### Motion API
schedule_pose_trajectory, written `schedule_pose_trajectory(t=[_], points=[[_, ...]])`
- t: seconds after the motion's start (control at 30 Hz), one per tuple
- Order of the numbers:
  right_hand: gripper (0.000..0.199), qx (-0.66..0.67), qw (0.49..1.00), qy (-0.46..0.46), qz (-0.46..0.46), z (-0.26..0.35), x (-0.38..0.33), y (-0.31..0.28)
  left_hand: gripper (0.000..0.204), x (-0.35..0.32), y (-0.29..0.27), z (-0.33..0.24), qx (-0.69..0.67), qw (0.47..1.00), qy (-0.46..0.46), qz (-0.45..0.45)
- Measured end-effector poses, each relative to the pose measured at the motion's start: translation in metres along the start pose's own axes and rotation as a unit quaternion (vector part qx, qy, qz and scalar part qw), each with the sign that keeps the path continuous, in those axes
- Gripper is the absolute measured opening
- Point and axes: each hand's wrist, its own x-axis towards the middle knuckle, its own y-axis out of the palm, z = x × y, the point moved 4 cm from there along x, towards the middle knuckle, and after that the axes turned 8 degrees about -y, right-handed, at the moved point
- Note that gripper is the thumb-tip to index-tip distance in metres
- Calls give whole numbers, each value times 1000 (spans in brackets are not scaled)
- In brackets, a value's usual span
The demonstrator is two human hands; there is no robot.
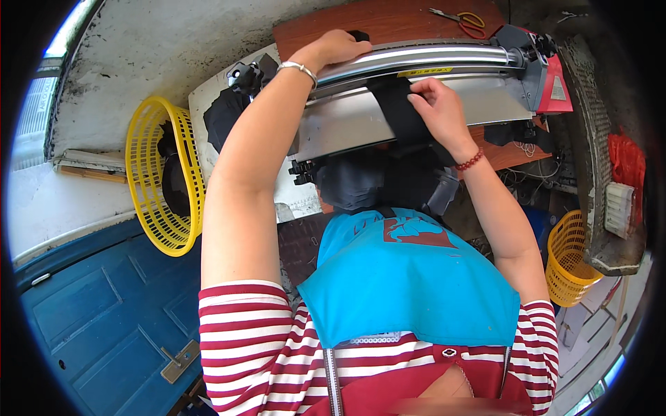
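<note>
A strip of black fabric [399,111] lies across the sloping metal plate [340,128] of a roller machine, its upper end close under the shiny roller [430,57]. My right hand [442,111] is at the strip's right edge, thumb and fingers closed on it. Beyond the roller's left part, my left hand [338,50] reaches over with fingers closed round a small black fabric piece [359,36]. Most of that piece is hidden by the hand. Dark fabric pieces [354,184] hang or lie in a pile below the plate's front edge.
The machine's red end housing [553,83] is at the right. Scissors [465,22] with orange-yellow handles lie on the brown board [388,24] behind. A yellow basket [142,201] holding black pieces stands left; another yellow basket [569,277] stands right. Dark fabric [225,118] lies at the machine's left end.
</note>
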Motion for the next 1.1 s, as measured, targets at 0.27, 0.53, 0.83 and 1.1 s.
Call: schedule_pose_trajectory(t=[0.27,0.53,0.83,1.1], points=[[14,-101,973,-206,35,48,-70,-9,21,20,-70,17,-178,951,-6,-255],[36,-224,947,-134,188,-34,-128,83,19,-54,-160,-33,-257,919,9,-300],[39,-233,948,-100,193,-40,-120,92,9,-116,-240,5,-152,890,10,-429],[32,-186,960,-137,156,-41,-123,91,26,-202,-271,46,129,793,212,-557]])
